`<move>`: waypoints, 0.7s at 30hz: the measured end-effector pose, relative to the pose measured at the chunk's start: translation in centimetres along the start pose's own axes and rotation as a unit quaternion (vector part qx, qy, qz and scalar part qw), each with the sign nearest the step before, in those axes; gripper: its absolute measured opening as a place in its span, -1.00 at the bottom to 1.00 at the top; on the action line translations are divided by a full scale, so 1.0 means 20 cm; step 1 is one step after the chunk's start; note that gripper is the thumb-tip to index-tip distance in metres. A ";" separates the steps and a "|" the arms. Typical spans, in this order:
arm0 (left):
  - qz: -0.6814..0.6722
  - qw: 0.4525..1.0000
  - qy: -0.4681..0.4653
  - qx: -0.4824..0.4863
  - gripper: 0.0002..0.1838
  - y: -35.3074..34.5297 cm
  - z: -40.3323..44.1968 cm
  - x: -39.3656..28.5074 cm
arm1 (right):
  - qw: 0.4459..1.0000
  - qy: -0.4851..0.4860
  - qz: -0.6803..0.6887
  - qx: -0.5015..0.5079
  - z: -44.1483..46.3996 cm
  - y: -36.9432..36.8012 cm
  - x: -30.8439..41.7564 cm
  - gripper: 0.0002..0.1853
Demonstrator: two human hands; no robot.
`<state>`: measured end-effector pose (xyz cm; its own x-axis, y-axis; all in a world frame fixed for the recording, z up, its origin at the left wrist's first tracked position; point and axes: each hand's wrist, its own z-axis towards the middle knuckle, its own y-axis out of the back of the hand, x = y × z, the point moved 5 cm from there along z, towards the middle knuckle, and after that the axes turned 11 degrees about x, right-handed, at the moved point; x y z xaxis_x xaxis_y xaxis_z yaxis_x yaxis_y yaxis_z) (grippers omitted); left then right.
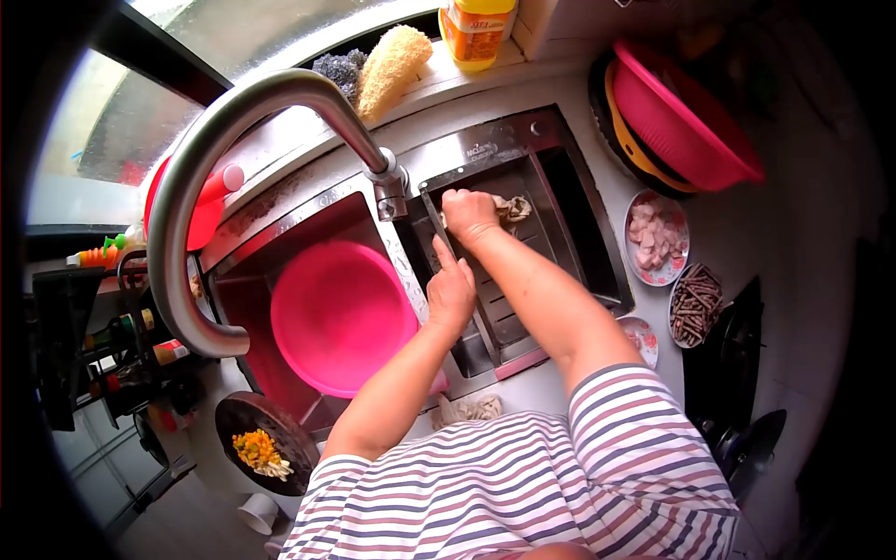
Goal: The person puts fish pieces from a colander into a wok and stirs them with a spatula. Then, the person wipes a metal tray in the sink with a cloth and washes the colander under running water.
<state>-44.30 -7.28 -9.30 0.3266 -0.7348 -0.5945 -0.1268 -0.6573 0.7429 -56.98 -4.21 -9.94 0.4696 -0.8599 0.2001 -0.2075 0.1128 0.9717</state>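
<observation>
Head view: clock positions run from the middle of the frame, with 12 at the top edge.
Right hand: the right hand is near 1 o'clock, closed into a fist around a crumpled beige cloth, pressing at the edge of the tray.
Left hand: the left hand is at the centre, its index finger stretched toward 12 and touching the rim, the other fingers curled; whether they grip anything I cannot tell.
Cloth: it bunches out from the fist toward 3 o'clock, over the tray.
Tray: the slotted steel tray sits in one compartment of the sink, partly covered by the right forearm.
Basin: a pink basin lies in the other compartment, between 8 and 9.
Tap: the curved tap arches from 9 to 11.
Ledge: a loofah at 11:30, a yellow bottle at 12.
Tabletop: stacked basins at 2; diced meat on a flowered plate, then dark sticks in a bowl, both around 3; a small plate between 3 and 4.
Board: a round board between 7 and 8 carries orange and pale pieces.
</observation>
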 end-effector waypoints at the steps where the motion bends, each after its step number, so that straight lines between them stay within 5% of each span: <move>1: 0.012 0.999 0.032 0.013 -0.28 -0.02 0.02 0.02 | 1.000 -0.013 -0.005 0.007 -0.01 0.00 0.00 -0.93; 5: -0.007 1.000 0.018 0.002 -0.27 -0.01 0.01 0.01 | 0.983 0.087 -0.154 -0.057 -0.11 0.09 -0.02 -0.85; 9: -0.010 1.000 0.013 -0.007 -0.27 0.01 0.01 0.00 | 0.960 0.142 -0.241 -0.002 -0.18 0.25 -0.25 -0.73; 11: -0.004 1.000 0.009 -0.025 -0.31 0.00 0.01 -0.01 | 0.937 0.181 -0.291 -0.076 -0.24 0.23 -0.31 -0.69; 13: 0.008 0.999 0.022 -0.030 -0.33 -0.01 0.02 -0.01 | 0.947 0.127 -0.292 0.032 -0.23 0.23 -0.31 -0.69; 17: 0.005 0.999 0.034 -0.031 -0.35 -0.01 0.01 -0.01 | 0.960 0.048 -0.251 0.112 -0.24 0.16 -0.33 -0.78; 18: 0.001 0.999 0.038 -0.034 -0.35 -0.01 0.01 -0.01 | 0.953 0.054 -0.299 0.024 -0.30 0.16 -0.31 -0.82; 21: -0.011 0.998 0.045 -0.037 -0.35 0.00 0.02 -0.02 | 0.968 -0.002 -0.204 0.147 -0.52 0.06 -0.37 -0.85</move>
<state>-44.82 -6.99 -9.23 0.4117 -0.6999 -0.5837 -0.0502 -0.6569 0.7523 -51.70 7.51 -9.03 0.5602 -0.8053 -0.1943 -0.2415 -0.3831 0.8916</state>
